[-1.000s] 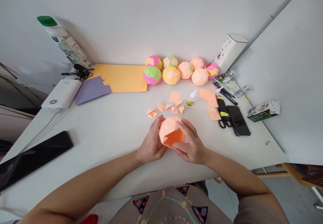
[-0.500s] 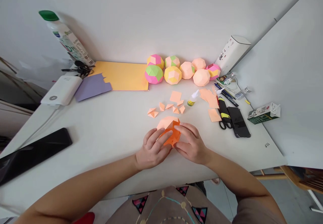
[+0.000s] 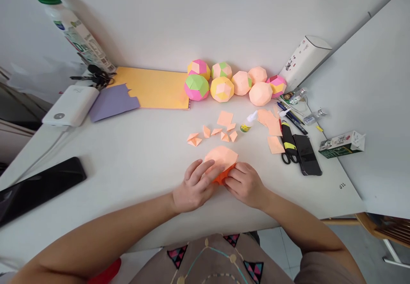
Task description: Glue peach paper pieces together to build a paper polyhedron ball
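Note:
Between my two hands is a part-open paper ball (image 3: 221,155) of peach paper, its orange inner side showing along the lower edge. My left hand (image 3: 196,186) grips it from the left, with fingers laid over its outside and the thumb below. Closed on its right edge is my right hand (image 3: 246,185), fingertips pinching the rim. Just beyond the ball lie several small folded peach pieces (image 3: 224,136) and a flat peach square (image 3: 225,118). A small glue bottle (image 3: 248,122) with a white nozzle stands to their right.
Several finished paper balls (image 3: 222,89) line the wall. Yellow card (image 3: 156,88) and purple paper (image 3: 113,102) lie left, near a power bank (image 3: 71,106) and a black device (image 3: 43,190). On the right are scissors (image 3: 289,158), a phone (image 3: 308,155) and a drink carton (image 3: 342,144).
The paper ball has been turned, so more of its peach outside and less of its orange inside shows. My right fingers have closed in on its edge. The view has shifted slightly.

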A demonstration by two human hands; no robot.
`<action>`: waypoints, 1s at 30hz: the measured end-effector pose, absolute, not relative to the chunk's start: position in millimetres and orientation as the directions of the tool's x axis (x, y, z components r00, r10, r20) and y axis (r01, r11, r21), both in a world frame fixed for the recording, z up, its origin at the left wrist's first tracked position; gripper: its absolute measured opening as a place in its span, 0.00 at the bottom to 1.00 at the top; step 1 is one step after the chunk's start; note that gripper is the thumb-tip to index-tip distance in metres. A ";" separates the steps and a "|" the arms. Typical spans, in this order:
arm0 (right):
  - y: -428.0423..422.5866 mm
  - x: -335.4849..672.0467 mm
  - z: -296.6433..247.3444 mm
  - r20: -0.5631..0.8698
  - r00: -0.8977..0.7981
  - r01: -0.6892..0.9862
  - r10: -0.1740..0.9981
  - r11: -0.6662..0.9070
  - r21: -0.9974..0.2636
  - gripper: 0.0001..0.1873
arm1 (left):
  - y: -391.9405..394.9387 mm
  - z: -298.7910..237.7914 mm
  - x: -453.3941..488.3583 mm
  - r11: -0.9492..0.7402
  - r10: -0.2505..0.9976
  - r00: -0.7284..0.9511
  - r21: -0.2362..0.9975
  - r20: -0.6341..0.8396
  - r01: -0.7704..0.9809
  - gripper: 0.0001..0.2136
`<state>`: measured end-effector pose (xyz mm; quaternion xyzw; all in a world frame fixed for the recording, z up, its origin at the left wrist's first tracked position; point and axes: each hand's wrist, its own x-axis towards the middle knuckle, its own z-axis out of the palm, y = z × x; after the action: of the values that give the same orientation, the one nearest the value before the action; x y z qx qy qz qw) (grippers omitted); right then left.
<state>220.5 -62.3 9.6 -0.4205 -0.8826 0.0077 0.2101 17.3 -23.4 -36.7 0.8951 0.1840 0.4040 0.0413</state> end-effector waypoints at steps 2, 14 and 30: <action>-62.7 221.5 8.3 0.352 -0.563 0.735 0.748 0.648 -0.202 0.14 | -23.4 -38.9 16.7 -0.923 0.381 0.613 0.248 0.693 0.294 0.09; -68.8 217.4 3.3 0.303 -0.526 0.815 0.795 0.573 -0.090 0.11 | -22.2 -33.6 19.0 -0.925 0.300 0.622 0.060 0.723 0.376 0.06; -66.4 218.0 14.4 -0.079 -0.400 0.753 0.913 0.278 -0.596 0.16 | -23.9 -22.6 22.6 -0.928 0.232 0.627 -0.024 0.744 0.372 0.05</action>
<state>218.0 -66.4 14.4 -0.5293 -0.7871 0.2840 0.1405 22.6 -23.9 -22.6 0.8977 0.1681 0.3977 -0.0878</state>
